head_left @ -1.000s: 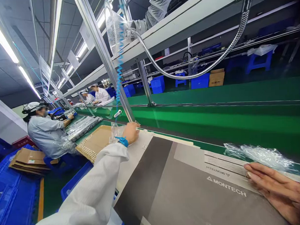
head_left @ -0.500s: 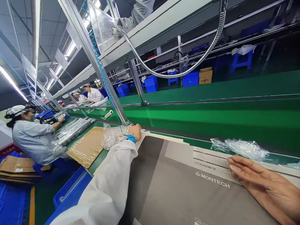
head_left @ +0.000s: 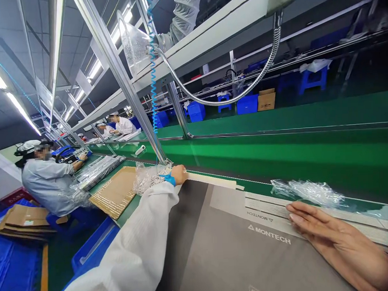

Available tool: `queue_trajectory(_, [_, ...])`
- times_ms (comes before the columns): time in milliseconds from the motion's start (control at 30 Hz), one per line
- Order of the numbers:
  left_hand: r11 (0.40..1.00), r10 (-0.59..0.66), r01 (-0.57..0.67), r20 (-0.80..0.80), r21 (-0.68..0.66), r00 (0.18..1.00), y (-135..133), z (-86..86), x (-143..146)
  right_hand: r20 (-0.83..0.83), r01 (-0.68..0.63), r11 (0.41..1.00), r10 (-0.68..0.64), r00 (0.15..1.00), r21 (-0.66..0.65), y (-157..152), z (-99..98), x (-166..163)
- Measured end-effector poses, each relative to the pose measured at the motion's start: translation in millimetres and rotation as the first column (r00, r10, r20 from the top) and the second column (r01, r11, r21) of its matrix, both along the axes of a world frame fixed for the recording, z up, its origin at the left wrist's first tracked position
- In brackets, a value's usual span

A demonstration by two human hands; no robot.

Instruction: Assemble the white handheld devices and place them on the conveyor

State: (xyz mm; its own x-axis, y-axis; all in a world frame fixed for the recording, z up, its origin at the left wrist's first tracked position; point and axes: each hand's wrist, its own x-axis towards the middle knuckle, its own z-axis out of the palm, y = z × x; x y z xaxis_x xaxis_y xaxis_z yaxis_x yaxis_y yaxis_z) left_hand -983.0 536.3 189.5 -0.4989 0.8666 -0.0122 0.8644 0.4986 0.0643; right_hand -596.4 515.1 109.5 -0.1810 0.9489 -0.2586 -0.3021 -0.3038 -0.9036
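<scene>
— Along the near edge of the green conveyor belt (head_left: 277, 159), head view: what lies under the hands?

— Large grey flattened cardboard carton printed MONTECH (head_left: 236, 254), flat on the bench, far edge against the belt. I read the left hand (head_left: 179, 175) at its far left corner, with a white sleeve and a blue wrist strap (head_left: 169, 179). Fingers curled over the corner; pinching it or only resting, cannot tell. Right hand (head_left: 331, 236) palm down on the carton's right end, fingers straight and pressed together, nothing held.

— How far along?

— My judgement: early. Carton laid out, lined up with the belt. No flap lifted, no wall raised, nothing set on it but the hands.

— Edges and room?

— Tight on the left. Crumpled clear plastic bag (head_left: 147, 179) touches the left wrist, slanted aluminium post (head_left: 131, 96) rises just behind it, stack of brown corrugated sheets (head_left: 116, 193) just beside. A second clear plastic bag (head_left: 305, 191) lies just past the right fingertips, apart from them. Widest room for moving is outward over the belt. Co-worker in a pale coat (head_left: 45, 184) sits well apart to the left.
</scene>
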Motion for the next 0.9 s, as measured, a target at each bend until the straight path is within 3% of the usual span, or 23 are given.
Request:
queue_trajectory(200, [0.994,0.068,-0.059,-0.097,0.094,0.993,-37,35.2,-46,-0.002,-0.077,0.997,0.077,0.997,-0.013,9,-12.8,-1])
queue_trajectory(300, [0.991,0.063,-0.046,-0.138,0.122,0.988,-55,42.6,-57,0.028,-0.075,0.997,0.075,0.997,-0.007,9,-15.2,1])
queue_trajectory(400, [0.995,-0.041,0.049,-0.101,0.083,0.994,-76,30.8,-48,0.039,-0.058,0.998,0.059,0.998,-0.003,9,-13.5,0])
queue_trajectory(500, [0.988,-0.153,0.153,-0.005,0.023,0.988,-96,2.6,-27,0.038,-0.035,0.999,0.036,0.999,-0.021,7,-7.7,-2])
queue_trajectory(567, [0.988,-0.153,0.153,0.011,0.037,0.988,-103,-17.1,-15,0.037,-0.028,0.999,0.030,0.999,-0.046,5,-1.7,-2])
queue_trajectory(667, [0.994,-0.059,0.061,-0.023,0.093,0.998,-98,-35.9,-6,0.018,-0.010,0.996,0.012,1.000,-0.086,3,9.4,-3])
queue_trajectory(767, [0.996,0.033,-0.030,-0.039,0.086,0.999,-83,-36.5,-11,0.002,0.011,0.990,-0.011,1.000,-0.140,2,18.9,-4])
queue_trajectory(900, [0.999,0.019,-0.015,-0.064,0.050,0.998,-74,-11.9,-20,-0.038,0.019,0.988,-0.025,0.999,-0.154,0,21.7,-6])
